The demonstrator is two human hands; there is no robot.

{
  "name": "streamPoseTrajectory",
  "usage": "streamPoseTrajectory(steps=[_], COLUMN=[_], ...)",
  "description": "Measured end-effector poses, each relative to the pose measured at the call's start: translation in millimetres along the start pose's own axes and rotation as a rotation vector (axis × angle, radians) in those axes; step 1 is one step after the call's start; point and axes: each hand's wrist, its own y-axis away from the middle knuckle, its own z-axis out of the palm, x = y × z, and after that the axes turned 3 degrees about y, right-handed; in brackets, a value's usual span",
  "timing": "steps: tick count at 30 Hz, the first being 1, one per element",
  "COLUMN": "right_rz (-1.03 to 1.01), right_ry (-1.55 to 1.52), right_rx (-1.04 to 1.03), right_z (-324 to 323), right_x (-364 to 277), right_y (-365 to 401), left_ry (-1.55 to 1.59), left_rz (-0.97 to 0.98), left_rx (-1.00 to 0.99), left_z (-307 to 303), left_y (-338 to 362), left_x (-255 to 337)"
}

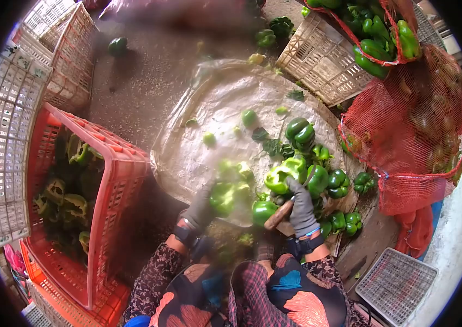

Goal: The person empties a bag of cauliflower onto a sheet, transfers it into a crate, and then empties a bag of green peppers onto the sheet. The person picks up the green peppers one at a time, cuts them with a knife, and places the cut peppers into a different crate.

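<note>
My left hand (200,209), in a grey glove, is closed on a cut green bell pepper (228,197), which is smeared by motion. My right hand (303,210), gloved too, grips a knife by its wooden handle (279,215); the blade cannot be made out. Just beyond the right fingertips, and seemingly touching them, is an opened green bell pepper (281,175) with pale flesh showing. Whole green bell peppers (318,180) lie heaped around the right hand. Small cut pieces (209,139) and leaves (272,146) are scattered on the pale sheet (214,98) in front.
A red crate (112,158) on the left holds cut peppers (70,201), beside stacked white crates (4,141). A red mesh sack (400,120) and a beige crate (324,57) stand to the right. A grey plastic tray (397,286) lies lower right.
</note>
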Motion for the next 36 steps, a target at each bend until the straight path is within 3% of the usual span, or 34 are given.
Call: streamPoseTrajectory(steps=[1, 3, 6, 7, 8, 10, 11, 12, 13, 15, 16, 18, 19, 20, 21, 22, 23, 24, 26, 31, 33, 34, 36], right_rz=[-0.091, -0.251, -0.374, -0.299, -0.237, -0.269, -0.417, -0.569, -0.775, -0.706, -0.608, -0.412, -0.599, -0.663, -0.709, -0.732, -0.794, -0.779, -0.294, -0.122, -0.23, -0.305, -0.308], right_ry=[0.1, 0.133, 0.075, 0.058, -0.015, 0.679, 0.342, 0.018, 0.229, 0.34, 0.388, 0.343, 0.494, 0.617, 0.746, 0.865, 1.22, 1.223, 1.807, 1.556, 1.149, 0.787, 0.468], right_rx=[-0.037, -0.105, -0.507, -0.705, -0.871, -1.038, -1.044, -1.08, -0.871, -0.958, -0.829, -0.574, -0.379, -0.236, -0.081, 0.077, 0.286, 0.296, 0.39, 0.406, 0.147, 0.027, -0.197], right_z=[6.6, 25.5, 90.3, 122.2, 154.5, 240.6, 252.6, 264.5, 294.7, 262.8, 238.7, 176.2, 138.4, 94.1, 52.6, 11.3, -12.4, -19.2, -31.3, -52.0, -69.9, -61.0, -36.8], right_x=[-18.4, -50.7, -136.8, -163.6, -165.2, -182.6, -170.6, -158.2, -134.4, -131.5, -121.1, -89.7, -74.5, -67.7, -66.3, -65.3, -78.8, -77.2, -72.8, -83.5, -91.0, -85.0, -94.8], right_y=[2.3, 3.5, 28.5, 37.5, 39.1, 52.4, 71.1, 89.5, 81.1, 59.7, 45.3, 12.6, -13.4, -43.9, -70.1, -96.2, -100.1, -111.7, -155.3, -191.2, -186.5, -176.4, -127.2], left_ry=[0.042, -0.02, -0.326, -0.382, -0.242, -0.686, -1.048, -1.045, -0.937, -0.802, -0.922, -1.113, -1.038, -0.947, -0.738, -0.634, -0.535, -0.546, -0.545, -0.46, -0.497, -0.478, -0.47], left_rz=[-0.095, -0.09, 0.571, 0.845, 0.96, 1.431, 1.595, 1.616, 1.554, 1.486, 1.593, 1.512, 1.335, 1.137, 0.963, 0.797, 0.628, 0.531, 0.428, 0.33, 0.317, 0.306, 0.31], left_rx=[0.018, 0.044, 0.256, 0.335, 0.438, 1.032, 1.225, 1.21, 1.16, 1.066, 1.136, 0.905, 0.675, 0.5, 0.403, 0.314, 0.226, 0.104, -0.032, 0.005, 0.02, 0.012, -0.084], left_z=[-4.5, 17.0, 64.6, 65.9, 63.5, 64.7, 63.8, 39.3, 7.2, -8.8, 1.0, -35.6, -22.4, -9.4, 52.8, 49.7, 41.8, 36.1, 44.5, 53.3, 51.6, 54.6, 64.8], left_y=[4.3, 33.2, 115.5, 142.6, 172.5, 207.4, 225.1, 240.2, 257.9, 248.1, 232.8, 198.7, 170.3, 142.3, 115.1, 90.2, 57.1, 28.9, -14.8, -48.6, -54.5, -55.0, -52.0], left_x=[1.9, 28.4, 82.3, 94.3, 106.0, 149.4, 180.9, 193.5, 197.2, 182.0, 165.1, 144.3, 131.7, 118.6, 96.1, 85.8, 70.3, 49.6, 27.3, 18.6, 24.9, 27.7, 38.5])
